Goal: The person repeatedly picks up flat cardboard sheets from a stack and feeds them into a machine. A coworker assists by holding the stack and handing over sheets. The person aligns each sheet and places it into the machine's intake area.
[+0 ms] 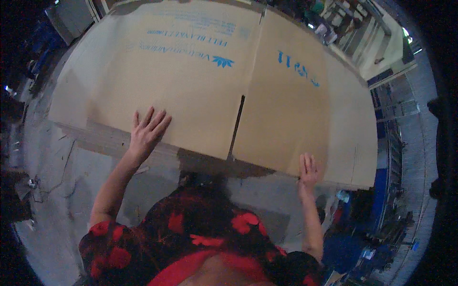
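A large flattened brown cardboard box (200,90) with blue printing lies in front of me on top of a stack of similar sheets (100,138). A slit between two flaps runs down its near edge. My left hand (147,131) rests flat, fingers spread, on the near edge of the left flap. Also laid flat, my right hand (308,170) presses on the near edge of the right flap. Neither hand grips anything.
A grey, scuffed concrete floor (62,190) lies below the stack at the left and near me. Blue machinery and metal frames (391,157) stand at the right. White shelving or benches (367,38) are at the far right, behind the cardboard.
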{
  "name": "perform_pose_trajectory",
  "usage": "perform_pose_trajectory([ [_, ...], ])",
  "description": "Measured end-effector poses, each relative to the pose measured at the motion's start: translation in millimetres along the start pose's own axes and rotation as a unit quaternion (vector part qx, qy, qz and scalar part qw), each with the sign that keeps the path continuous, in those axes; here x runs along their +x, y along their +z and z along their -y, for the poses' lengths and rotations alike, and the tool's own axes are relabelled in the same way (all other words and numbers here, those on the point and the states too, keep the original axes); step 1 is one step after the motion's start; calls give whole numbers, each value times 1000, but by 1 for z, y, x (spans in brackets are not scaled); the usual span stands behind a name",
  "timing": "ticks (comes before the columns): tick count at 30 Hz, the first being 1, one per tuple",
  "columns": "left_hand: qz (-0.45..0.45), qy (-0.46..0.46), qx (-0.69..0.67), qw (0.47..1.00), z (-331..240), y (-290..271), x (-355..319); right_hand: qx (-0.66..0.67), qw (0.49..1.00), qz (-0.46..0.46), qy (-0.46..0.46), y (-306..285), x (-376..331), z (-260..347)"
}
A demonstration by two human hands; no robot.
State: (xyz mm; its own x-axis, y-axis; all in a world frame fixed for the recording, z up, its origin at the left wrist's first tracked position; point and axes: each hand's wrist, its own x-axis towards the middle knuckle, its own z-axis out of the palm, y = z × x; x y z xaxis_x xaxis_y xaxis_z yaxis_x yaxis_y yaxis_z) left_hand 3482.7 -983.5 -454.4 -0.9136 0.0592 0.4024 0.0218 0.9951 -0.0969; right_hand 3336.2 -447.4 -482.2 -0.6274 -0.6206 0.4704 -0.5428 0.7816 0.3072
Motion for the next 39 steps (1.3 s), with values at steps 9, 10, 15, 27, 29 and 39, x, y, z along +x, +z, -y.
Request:
perform_pose_trajectory([
  [9,-203,-2,36,979,-17,14,-2,77,996,7,40,8,21,-1],
  [10,-187,-36,18,982,-17,15,-1,95,995,-21,34,4,26,-5],
  [15,-116,-197,128,965,-14,8,-11,90,995,48,19,-14,41,-14],
  [27,-201,-203,62,956,-29,21,-8,140,989,33,22,-14,62,-29],
  [29,-153,-249,48,955,-42,23,-10,126,991,37,18,-5,65,-38],
  [39,-123,-250,33,960,-32,21,-2,124,992,-2,-1,42,73,-28],
])
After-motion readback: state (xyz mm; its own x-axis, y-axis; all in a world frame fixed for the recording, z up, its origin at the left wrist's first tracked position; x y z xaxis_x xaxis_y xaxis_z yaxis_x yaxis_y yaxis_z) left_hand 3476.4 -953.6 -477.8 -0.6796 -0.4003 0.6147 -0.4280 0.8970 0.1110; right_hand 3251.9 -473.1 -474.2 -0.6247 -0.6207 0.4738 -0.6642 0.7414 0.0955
